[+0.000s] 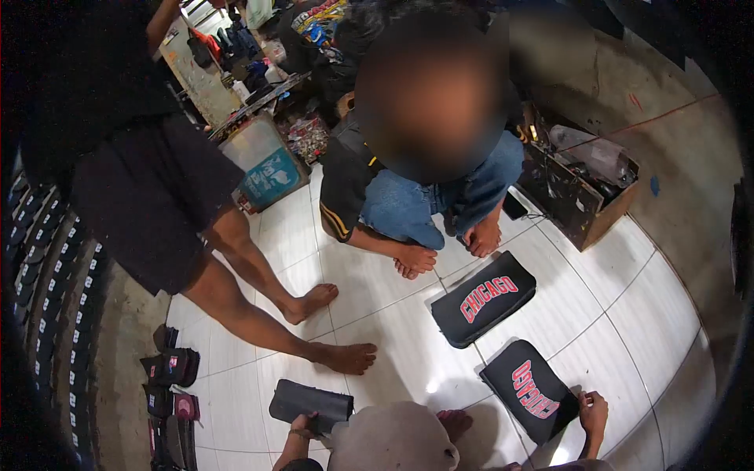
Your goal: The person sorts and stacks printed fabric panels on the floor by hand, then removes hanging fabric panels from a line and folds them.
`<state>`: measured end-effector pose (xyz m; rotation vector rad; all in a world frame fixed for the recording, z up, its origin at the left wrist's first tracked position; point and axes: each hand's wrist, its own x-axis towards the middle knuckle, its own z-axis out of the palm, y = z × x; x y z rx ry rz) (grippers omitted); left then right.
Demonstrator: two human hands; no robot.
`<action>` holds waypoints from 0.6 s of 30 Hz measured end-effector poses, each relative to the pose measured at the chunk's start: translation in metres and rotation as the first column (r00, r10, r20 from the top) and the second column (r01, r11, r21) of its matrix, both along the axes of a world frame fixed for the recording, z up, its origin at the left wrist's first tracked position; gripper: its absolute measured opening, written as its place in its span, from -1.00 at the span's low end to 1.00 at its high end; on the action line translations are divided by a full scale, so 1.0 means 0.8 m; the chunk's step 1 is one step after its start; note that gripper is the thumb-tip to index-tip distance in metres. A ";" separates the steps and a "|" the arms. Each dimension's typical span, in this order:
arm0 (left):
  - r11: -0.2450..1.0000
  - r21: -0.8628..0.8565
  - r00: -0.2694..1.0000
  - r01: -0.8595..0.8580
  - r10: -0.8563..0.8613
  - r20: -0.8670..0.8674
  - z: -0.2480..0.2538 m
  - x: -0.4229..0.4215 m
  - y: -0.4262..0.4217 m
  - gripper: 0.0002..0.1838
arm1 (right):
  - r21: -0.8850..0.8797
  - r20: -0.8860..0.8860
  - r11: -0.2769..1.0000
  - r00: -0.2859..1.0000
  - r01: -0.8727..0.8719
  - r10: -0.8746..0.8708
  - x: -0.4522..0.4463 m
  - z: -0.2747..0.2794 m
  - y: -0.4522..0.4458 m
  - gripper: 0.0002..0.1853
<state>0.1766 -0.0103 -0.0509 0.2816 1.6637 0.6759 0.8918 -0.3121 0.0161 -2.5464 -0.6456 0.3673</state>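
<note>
Fingers: left hand (303, 425) grips plain black panel (312, 403); right hand (594, 413) at nearer CHICAGO panel (525, 385) edge, grip unclear. Handling step, apparently; calls for steady edges.

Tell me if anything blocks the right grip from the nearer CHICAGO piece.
Nothing visible does: the right grip is already at the edge of the nearer CHICAGO piece, with nothing between them.

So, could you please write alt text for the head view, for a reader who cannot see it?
The wearer's right hand is at the edge of a black panel lettered CHICAGO, the left hand at a plain dark panel. Another CHICAGO panel lies on white floor tiles before a person in jeans; another person's bare legs show at left.
</note>
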 end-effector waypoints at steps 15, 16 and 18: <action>0.993 0.075 0.986 0.094 -0.103 0.129 -0.060 0.038 -0.014 -0.62 | 0.488 0.164 0.833 0.964 -0.262 0.207 -0.111 0.069 0.093 -0.66; 0.990 0.094 0.983 0.110 -0.122 0.134 -0.047 0.063 -0.022 -0.63 | 0.521 -0.075 0.822 0.947 -0.230 0.312 -0.133 0.091 0.116 -0.68; 0.976 0.133 0.973 0.172 -0.189 0.132 -0.016 0.113 -0.042 -0.64 | 0.651 -0.385 0.734 0.751 -0.192 0.537 -0.177 0.024 0.147 -0.78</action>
